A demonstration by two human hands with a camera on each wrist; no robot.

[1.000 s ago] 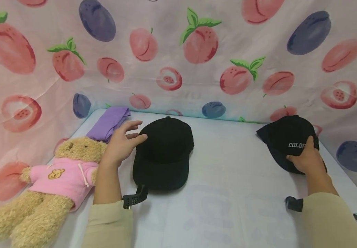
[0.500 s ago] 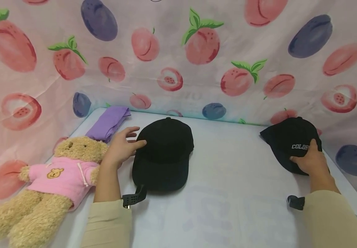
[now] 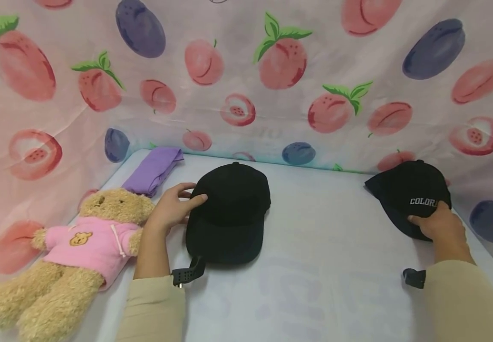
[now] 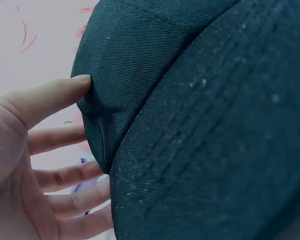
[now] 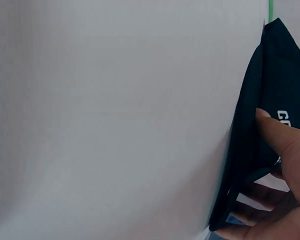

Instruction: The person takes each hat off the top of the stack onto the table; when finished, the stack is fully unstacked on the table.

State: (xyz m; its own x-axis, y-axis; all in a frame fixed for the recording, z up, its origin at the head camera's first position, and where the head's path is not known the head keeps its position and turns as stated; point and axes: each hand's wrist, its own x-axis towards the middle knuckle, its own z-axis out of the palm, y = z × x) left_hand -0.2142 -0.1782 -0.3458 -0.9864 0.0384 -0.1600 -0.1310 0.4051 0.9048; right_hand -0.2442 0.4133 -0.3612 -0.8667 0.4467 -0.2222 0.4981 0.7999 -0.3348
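A plain black baseball cap (image 3: 229, 213) sits in the middle of the table, its brim toward me. My left hand (image 3: 172, 211) is at its left side. In the left wrist view the thumb (image 4: 65, 92) touches the crown, and the spread, nearly straight fingers reach toward the edge, their tips partly hidden. At the far right stands a second black baseball cap (image 3: 413, 194) with white lettering, partly covered by my hand. My right hand (image 3: 447, 230) pinches its near edge. In the right wrist view the thumb lies on the front and the fingers curl behind the edge.
A teddy bear (image 3: 88, 237) in a pink hoodie lies at the left, beside my left forearm. Behind its head is a folded purple cloth (image 3: 154, 170). A fruit-print curtain (image 3: 289, 109) encloses the back and sides of the white table (image 3: 310, 266).
My left hand has lowered and come closer against the middle cap's side. The right hand has slid slightly down and right on the lettered cap. The view has shifted a little.
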